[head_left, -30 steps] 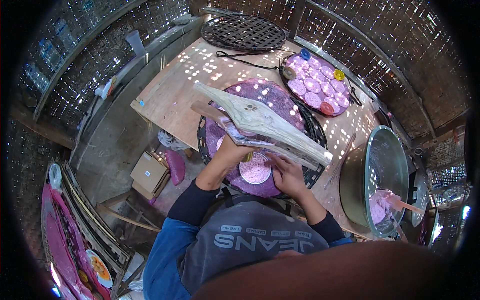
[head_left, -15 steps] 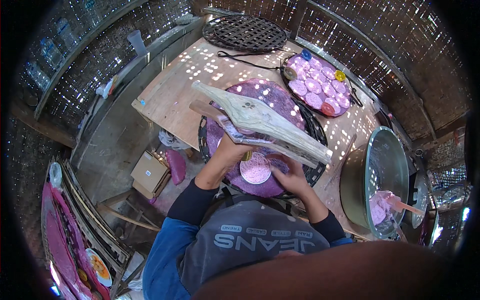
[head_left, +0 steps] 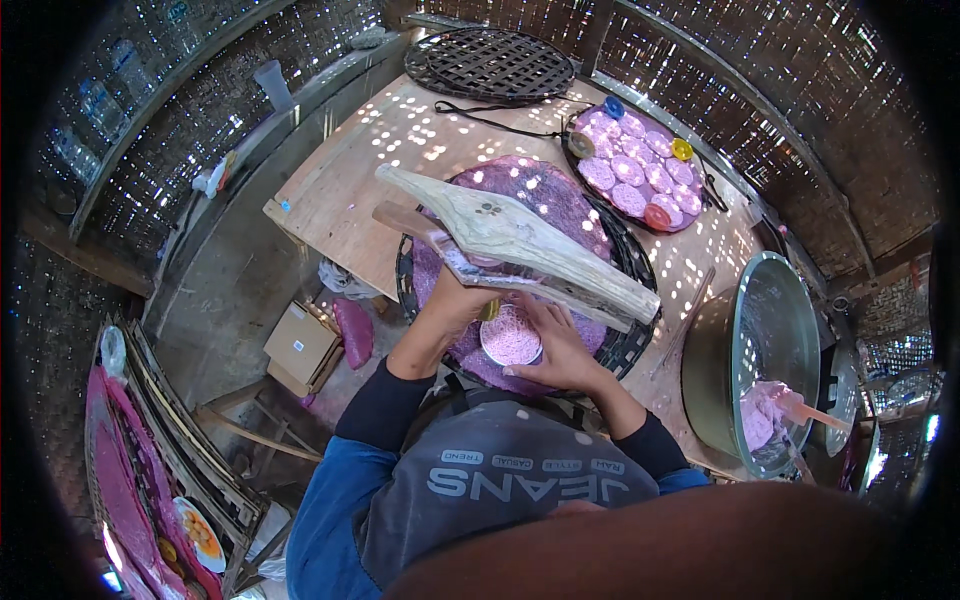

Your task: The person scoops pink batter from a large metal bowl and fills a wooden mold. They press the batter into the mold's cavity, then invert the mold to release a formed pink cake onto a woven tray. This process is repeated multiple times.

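My left hand point(head_left: 465, 305) is closed on a pale wooden press point(head_left: 515, 240) with two long beams, held over a purple round mat point(head_left: 530, 185) on a black woven tray point(head_left: 640, 315). Below the press, a disc of pink fine strands point(head_left: 508, 330) sits in a white ring point(head_left: 485, 345). My right hand point(head_left: 555, 355) is curved round the ring's right and lower side, thumb at its bottom and fingers at its upper right, gripping it. The underside of the press is mostly hidden by my left hand and the beams.
At the back are stacked black trays point(head_left: 490, 60) and a tray of pink discs point(head_left: 650, 175) with coloured round pieces. A large metal basin point(head_left: 715, 400) with pink dough and a utensil stands right. Cardboard point(head_left: 300, 350) lies at left below the wooden table point(head_left: 335, 200), beside stacked mats point(head_left: 120, 450).
My right hand's thumb has come down and left to the ring's bottom, and its fingers now curve over the ring's side. The press in my left hand has shifted slightly left.
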The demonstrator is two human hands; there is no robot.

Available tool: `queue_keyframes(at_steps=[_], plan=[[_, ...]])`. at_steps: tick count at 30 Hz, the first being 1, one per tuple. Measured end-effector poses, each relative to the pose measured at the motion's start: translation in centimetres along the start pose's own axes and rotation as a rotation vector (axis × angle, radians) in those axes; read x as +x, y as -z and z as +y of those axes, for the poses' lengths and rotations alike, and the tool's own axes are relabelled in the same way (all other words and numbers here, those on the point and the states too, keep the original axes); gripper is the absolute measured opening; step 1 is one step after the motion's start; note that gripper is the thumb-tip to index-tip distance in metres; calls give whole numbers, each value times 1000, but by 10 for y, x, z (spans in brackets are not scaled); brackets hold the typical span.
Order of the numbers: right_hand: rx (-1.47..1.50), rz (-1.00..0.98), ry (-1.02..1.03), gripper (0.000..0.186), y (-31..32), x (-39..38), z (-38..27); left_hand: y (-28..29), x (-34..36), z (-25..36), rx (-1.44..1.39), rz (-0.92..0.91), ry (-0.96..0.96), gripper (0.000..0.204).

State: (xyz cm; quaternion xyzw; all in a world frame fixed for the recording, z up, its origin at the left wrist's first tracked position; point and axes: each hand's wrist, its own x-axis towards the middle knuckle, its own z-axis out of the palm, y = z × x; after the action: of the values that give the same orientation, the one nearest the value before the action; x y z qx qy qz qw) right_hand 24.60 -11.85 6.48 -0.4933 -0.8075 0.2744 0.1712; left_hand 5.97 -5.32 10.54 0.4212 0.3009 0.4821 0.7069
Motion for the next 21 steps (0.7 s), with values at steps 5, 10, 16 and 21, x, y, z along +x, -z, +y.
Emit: queue_keyframes(at_steps=[5,10,16,21], plan=[[17,-41,-26,101,4,-1,-1,2,1,-1,24,1,-14,51],[357,136,-78,89,6,-20,30,2,0,3,-2,7,9,47],[42,75,-102,81,30,-44,58,6,2,6,54,2,65,46],[601,265,-222,79,59,-47,30,-7,7,6,282,-72,-202,42]])
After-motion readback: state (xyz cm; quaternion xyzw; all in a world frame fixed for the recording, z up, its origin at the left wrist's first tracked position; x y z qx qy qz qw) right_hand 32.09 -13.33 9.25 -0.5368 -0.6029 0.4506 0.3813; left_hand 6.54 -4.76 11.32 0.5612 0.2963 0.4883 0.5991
